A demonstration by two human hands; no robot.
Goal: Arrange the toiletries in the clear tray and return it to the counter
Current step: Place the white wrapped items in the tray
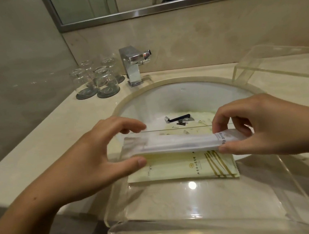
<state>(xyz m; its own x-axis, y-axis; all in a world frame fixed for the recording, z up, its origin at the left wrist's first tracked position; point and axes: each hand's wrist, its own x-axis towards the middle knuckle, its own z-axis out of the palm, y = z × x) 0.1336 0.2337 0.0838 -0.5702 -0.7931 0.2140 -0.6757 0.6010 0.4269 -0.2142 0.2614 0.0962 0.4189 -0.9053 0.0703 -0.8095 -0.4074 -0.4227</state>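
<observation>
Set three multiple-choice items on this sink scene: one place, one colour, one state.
1. The razor lies: A in the tray B in the basin C in the left hand
2. The packets in the tray are: A pale yellow B red C blue
3. The white packet is held by: A left hand only B both hands C neither
Key: 1 B, it lies in the basin beyond the tray; 2 A, cream-yellow shows below the hands; 3 B, left hand and right hand pinch its ends.
</observation>
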